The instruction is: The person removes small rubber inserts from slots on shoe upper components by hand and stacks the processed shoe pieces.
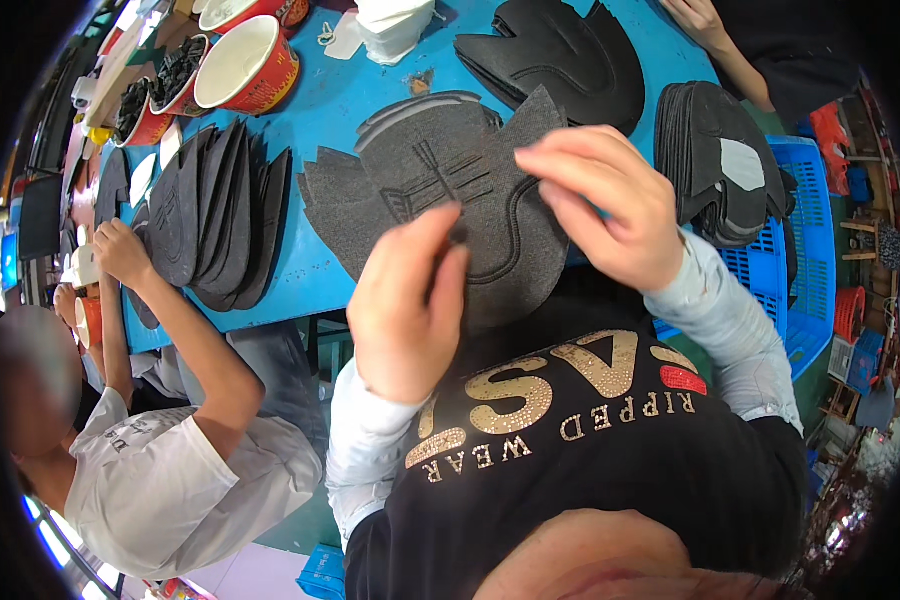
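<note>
Head view: a dark grey grooved panel (500, 215) lies at the near edge of the blue worktop (342, 88), beneath both hands. The left hand (402, 315) is curled, thumb near forefinger; the right hand (618, 205) is bent over the panel's right side. Whether either pinches anything cannot be told. Dark stacks flank it, left stack (210, 215) and right stack (705, 140); a blue crate (808, 255) stands farther right.
</note>
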Demonstrator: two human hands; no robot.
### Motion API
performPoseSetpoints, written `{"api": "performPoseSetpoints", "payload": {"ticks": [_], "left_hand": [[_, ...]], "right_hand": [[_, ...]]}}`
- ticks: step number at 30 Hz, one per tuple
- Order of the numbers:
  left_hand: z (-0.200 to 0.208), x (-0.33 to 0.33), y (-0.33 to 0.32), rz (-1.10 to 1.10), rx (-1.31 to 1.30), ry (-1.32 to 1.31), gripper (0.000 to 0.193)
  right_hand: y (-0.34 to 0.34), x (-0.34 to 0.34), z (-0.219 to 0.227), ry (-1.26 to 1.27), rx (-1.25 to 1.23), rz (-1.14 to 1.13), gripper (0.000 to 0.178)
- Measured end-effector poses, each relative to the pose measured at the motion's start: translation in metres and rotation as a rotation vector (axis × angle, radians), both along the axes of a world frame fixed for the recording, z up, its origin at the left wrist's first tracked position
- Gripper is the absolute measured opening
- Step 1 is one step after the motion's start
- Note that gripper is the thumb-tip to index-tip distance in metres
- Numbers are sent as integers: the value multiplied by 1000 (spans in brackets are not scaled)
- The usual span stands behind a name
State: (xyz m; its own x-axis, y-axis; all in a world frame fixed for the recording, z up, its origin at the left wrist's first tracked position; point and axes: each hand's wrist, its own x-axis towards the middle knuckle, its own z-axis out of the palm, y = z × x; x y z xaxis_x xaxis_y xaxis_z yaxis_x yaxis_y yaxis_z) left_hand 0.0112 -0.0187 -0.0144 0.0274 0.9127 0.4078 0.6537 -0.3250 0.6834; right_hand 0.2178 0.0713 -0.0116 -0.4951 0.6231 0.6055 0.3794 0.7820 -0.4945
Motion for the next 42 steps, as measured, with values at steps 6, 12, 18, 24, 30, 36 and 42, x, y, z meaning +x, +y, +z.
{"api": "performPoseSetpoints", "payload": {"ticks": [6,12,18,24,30,36,42], "left_hand": [[-4,5,-26,-149,-76,-783,20],[-13,5,-32,-143,106,-668,26],[1,1,-28,-152,174,-416,34],[-6,-14,-26,174,118,60,28],[-7,-14,-23,107,65,93,28],[0,-18,-14,39,52,192,35],[9,-9,-6,-9,-64,482,34]], "right_hand": [[-38,-22,10,351,-567,336,18],[-52,-24,8,397,-874,370,18],[-53,-26,14,498,-1186,390,14],[-7,-38,4,37,-127,220,20],[6,-49,-6,-165,102,237,13],[6,-52,-7,-201,118,218,14],[9,-49,-17,-95,125,186,16]]}}
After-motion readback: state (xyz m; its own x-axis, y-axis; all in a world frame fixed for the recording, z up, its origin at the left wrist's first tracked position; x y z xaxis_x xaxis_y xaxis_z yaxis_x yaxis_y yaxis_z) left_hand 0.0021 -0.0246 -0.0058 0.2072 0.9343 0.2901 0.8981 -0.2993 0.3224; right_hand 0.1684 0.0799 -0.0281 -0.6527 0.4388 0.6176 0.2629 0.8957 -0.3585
